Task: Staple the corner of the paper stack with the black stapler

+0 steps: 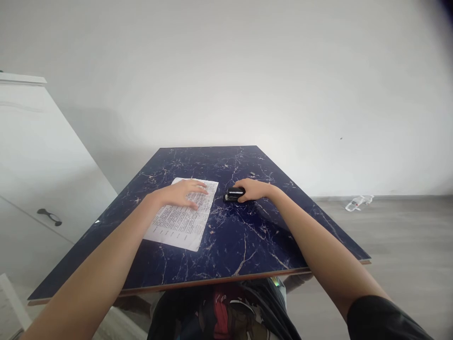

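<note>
A sheet of paper point(177, 226) and a black stapler point(233, 194) are on a dark blue surface point(226, 255) veined with white, like marble. The paper is white, covered in dense lines of small dark print, with a few short, spaced marks near its closest edge; the words are too small to read. The stapler is compact, with pale markings along its upper part and a lighter strip below them.

A white cabinet point(53, 156) with a dark curved handle point(49, 217) is at the left, closed, its contents hidden. A crumpled, clear and white wrapper point(359, 203), perhaps a plastic bag, lies on the grey floor point(389, 236) at the right, near the pale wall point(226, 75).

The paper lies flat left of the stapler, its long axis running away from the person and slanting to the right. The stapler's long axis runs roughly left to right, and its visible end points left, toward the paper, with a gap between the two.

The left hand point(182, 192) is open, fingers spread over the upper part of the paper. The right hand point(252, 189) grasps the right end of the stapler. A small grey piece point(252, 174) lies on the surface just beyond the right hand.
</note>
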Motion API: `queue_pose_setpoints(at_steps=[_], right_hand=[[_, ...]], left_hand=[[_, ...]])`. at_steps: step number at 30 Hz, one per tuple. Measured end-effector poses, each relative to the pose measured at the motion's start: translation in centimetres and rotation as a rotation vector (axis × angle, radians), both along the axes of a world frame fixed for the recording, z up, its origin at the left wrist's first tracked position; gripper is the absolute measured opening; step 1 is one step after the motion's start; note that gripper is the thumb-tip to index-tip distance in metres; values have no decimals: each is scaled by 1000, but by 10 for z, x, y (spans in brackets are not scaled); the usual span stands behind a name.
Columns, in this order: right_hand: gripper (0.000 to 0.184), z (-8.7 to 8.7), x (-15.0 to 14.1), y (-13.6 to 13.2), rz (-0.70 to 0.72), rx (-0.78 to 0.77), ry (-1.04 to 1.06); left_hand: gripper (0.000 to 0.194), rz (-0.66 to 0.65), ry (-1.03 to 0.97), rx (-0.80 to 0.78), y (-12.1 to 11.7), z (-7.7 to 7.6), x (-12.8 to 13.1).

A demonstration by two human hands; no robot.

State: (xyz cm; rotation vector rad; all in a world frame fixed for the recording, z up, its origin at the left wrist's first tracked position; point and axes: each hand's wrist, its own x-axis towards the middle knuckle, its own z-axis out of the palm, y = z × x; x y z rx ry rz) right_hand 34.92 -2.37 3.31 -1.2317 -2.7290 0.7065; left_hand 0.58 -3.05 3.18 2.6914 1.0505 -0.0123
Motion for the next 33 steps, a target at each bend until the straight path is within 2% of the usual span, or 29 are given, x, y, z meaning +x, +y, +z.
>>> queue_pose_setpoints(at_steps=[3,6,9,11,13,17,21,27,33], right_hand=[[28,0,-1,-1,-2,36,44],[38,0,-3,-3,-32,98,129],[37,1,-3,-4,-36,124,180],[32,3,-2,-5,4,117,174],[28,5,-2,-6,75,94,162],[24,7,-5,-9,204,72,163],[23,5,-8,-12,275,43,155],[22,2,-12,-13,284,74,156],[25,0,-21,-17,258,84,187]], left_hand=[[84,-30,49,-116,-2,-10,8],[76,60,10,-38,1,-21,15],[59,-14,-15,7,1,-27,24],[50,-112,-30,-9,-1,-27,30],[47,-152,-53,-3,-3,-25,35],[40,-157,-76,44,-7,-21,38],[35,-129,-89,59,-7,-19,36],[33,-41,-146,151,-6,-22,34],[36,8,-176,145,-7,-23,37]])
